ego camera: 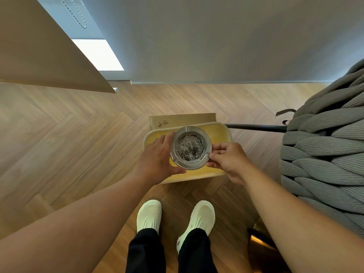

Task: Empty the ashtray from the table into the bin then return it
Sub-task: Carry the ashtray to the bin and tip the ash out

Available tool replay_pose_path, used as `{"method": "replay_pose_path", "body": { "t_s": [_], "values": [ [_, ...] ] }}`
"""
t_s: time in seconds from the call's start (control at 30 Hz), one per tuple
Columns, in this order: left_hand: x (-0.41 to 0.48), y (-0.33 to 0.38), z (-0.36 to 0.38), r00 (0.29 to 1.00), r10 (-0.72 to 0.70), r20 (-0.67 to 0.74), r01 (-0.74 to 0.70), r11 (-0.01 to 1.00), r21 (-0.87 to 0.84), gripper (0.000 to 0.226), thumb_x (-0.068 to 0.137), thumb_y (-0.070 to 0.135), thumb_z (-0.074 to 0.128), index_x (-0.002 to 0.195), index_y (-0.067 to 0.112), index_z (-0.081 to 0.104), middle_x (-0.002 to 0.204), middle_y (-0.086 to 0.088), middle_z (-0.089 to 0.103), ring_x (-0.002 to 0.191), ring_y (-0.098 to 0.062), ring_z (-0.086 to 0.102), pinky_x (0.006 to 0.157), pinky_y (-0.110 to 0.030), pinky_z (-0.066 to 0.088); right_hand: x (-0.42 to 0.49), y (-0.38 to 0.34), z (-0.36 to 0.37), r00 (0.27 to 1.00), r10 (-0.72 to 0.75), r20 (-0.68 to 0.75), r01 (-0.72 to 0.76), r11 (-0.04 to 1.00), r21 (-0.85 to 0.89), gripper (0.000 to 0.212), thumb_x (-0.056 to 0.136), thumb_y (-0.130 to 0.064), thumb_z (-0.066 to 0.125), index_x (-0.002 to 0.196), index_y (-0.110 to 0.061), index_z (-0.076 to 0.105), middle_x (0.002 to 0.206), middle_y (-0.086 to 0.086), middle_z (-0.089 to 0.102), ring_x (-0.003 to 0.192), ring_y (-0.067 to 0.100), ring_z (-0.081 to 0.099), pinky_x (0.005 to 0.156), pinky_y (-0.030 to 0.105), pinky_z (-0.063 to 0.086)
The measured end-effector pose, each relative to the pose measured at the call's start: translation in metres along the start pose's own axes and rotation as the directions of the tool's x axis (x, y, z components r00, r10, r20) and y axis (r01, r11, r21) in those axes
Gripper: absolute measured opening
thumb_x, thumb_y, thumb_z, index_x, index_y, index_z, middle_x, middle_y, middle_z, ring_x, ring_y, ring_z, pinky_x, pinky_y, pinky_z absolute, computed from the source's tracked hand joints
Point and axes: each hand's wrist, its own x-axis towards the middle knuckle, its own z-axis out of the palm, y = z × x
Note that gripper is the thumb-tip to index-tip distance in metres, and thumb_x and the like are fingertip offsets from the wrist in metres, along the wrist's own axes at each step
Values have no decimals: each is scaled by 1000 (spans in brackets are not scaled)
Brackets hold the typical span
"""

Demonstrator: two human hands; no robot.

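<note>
From the head camera, looking straight down past the person's own white shoes (149, 215), the ashtray (190, 147) was up in both hands, level, directly over the yellow bin (218, 133) on the herringbone wood floor (69, 138). It looked like clear glass with a broad flat rim and a deep round well, and that well was packed with grey-and-black ash (190, 147), so nothing had been tipped yet. By my reading it was a stiff, fairly weighty piece for its size: smooth and likely slippery at the rim, breakable if dropped, and its load was loose and powdery, ready to spill or puff at any sudden tilt. The rim was the sensible place to hold, on opposite sides, fingers kept out of the well. And that was the grip: the left hand (157, 160) cupped the left edge, thumb curled under the near side and fingers spread along the far side; the right hand (226, 158) pinched the right edge between thumb and bent fingers. Both forearms reached forward and down, wrists roughly level, elbows out of sight. A brown box marked "#46" (183, 121) sat behind the bin, touching or just beside it, and a grey chunky-knit seat (323, 146) filled the right side.
</note>
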Motion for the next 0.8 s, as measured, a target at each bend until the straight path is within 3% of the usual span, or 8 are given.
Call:
{"method": "replay_pose_path", "body": {
  "t_s": [0.1, 0.3, 0.63, 0.8],
  "values": [
    [0, 1, 1, 999, 6, 35, -6, 1000, 2, 115, 55, 53, 87, 144, 28, 19, 140, 0, 47, 127, -22, 44, 99, -44, 45, 1, 2, 1, 999, 47, -19, -46, 998, 52, 13, 88, 7, 65, 88, -5, 62, 83, 16, 68, 66, 22, 68, 60, 29, 62],
    [-7, 0, 1, 999, 29, 19, -30, 997, 72, 115, 58, 57, 83, 145, 26, 16, 137, 0, 48, 124, -22, 46, 97, -41, 45, -3, 3, -2, 996, 94, 10, -94, 993, 72, 11, 89, 3, 67, 97, -3, 62, 77, 20, 71, 56, 22, 68, 59, 35, 63],
    [-18, -14, -11, 995, 102, 20, -103, 921, 375, 115, 62, 62, 77, 149, 14, 19, 153, -11, 30, 139, -30, 30, 110, -43, 31, -4, 11, -10, 999, -18, -44, 16, 998, -61, 8, 90, 3, 65, 91, -5, 64, 73, 12, 71, 55, 17, 68, 57, 28, 62],
    [-26, -21, -16, 998, 56, 29, -63, 889, 453, 131, 55, 70, 75, 151, 9, 10, 160, -15, 11, 146, -34, 12, 115, -47, 22, -3, 13, -11, 996, -81, -49, 75, 991, -109, 9, 90, 2, 66, 89, -7, 65, 77, 16, 71, 56, 17, 69, 57, 26, 61]
  ]
}}
